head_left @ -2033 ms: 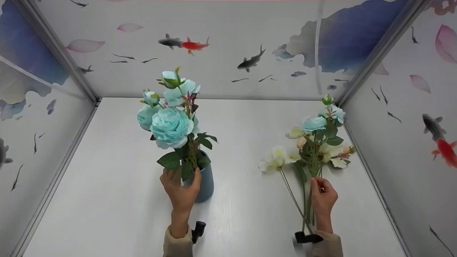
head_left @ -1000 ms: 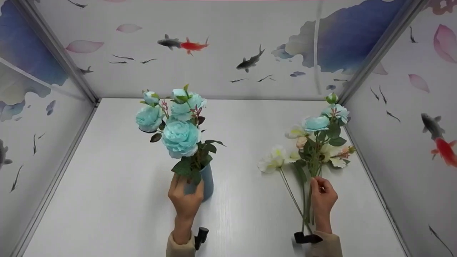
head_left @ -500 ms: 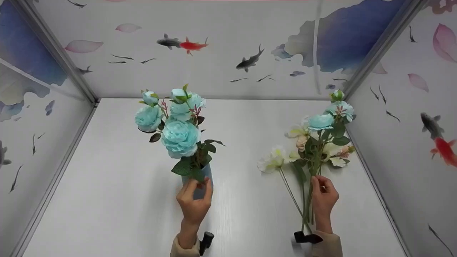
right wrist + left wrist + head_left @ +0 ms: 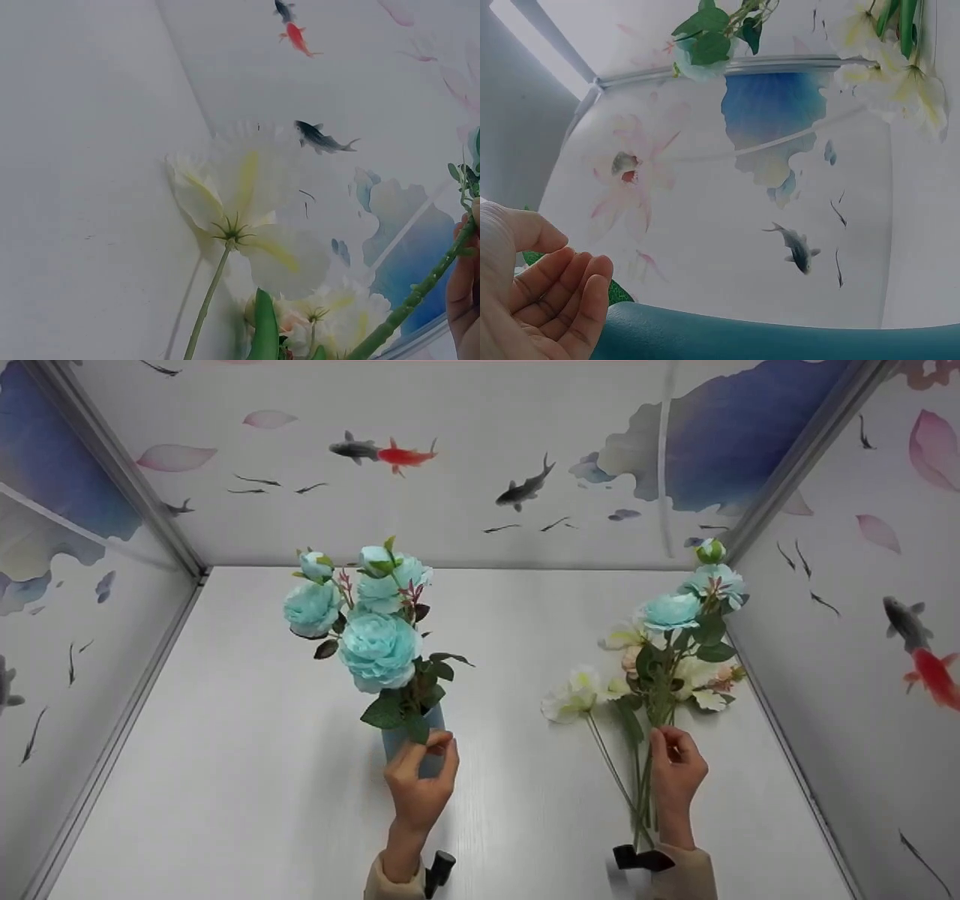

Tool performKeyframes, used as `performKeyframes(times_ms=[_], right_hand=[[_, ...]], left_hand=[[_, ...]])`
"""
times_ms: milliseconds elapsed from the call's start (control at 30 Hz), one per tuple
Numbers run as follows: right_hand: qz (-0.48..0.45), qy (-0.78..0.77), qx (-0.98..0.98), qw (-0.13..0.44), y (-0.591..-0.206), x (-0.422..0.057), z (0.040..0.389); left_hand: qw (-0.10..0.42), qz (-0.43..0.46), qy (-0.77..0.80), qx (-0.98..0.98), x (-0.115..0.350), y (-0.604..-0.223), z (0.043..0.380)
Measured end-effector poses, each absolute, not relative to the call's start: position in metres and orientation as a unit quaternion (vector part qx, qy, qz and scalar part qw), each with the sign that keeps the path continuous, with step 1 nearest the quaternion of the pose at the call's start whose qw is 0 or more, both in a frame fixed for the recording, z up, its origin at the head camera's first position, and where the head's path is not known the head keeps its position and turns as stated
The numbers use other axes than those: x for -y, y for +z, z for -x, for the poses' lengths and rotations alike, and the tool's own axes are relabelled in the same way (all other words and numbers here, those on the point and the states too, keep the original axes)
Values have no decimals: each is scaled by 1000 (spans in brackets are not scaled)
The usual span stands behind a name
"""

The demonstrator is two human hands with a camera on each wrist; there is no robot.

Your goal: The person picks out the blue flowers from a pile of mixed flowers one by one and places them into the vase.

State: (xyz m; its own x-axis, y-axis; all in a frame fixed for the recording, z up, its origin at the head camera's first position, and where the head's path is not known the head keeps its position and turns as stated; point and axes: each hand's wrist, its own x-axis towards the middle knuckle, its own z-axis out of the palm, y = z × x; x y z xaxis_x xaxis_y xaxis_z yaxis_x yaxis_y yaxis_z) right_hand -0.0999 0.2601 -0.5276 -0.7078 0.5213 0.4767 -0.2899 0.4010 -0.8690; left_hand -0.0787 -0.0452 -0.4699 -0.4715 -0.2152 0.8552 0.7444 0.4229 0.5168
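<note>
A blue vase point(image 4: 393, 744) holds an artificial branch of light-blue roses point(image 4: 379, 649) with green leaves. My left hand point(image 4: 421, 791) is in front of the vase, near a low leaf, its fingers loosely bent. In the left wrist view, the thumb and fingertips lie close together beside the vase rim point(image 4: 727, 337), with nothing visible gripped between them. My right hand point(image 4: 679, 772) pinches the green stem point(image 4: 420, 289) of a second light-blue rose branch point(image 4: 671, 611), raised slightly over the other flowers. That stem's lower end is hard to tell among the others.
Cream-white flowers point(image 4: 577, 697) with long stems lie on the white table point(image 4: 247, 750) around the right hand, with peach blossoms among them. Panels printed with fish and petals point(image 4: 457, 502) enclose the table at the back and both sides.
My left hand lowers the rose branch into the vase, lets it go, and slips down and right. My right hand shifts the other rose branch slightly; its top now stands higher and farther right.
</note>
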Motion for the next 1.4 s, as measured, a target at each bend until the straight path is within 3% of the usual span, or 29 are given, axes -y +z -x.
performKeyframes(times_ms=[1400], right_hand=[[-4, 573, 722, 388, -514, -226, 107]], left_hand=[[438, 207, -521, 703, 32, -476, 80]])
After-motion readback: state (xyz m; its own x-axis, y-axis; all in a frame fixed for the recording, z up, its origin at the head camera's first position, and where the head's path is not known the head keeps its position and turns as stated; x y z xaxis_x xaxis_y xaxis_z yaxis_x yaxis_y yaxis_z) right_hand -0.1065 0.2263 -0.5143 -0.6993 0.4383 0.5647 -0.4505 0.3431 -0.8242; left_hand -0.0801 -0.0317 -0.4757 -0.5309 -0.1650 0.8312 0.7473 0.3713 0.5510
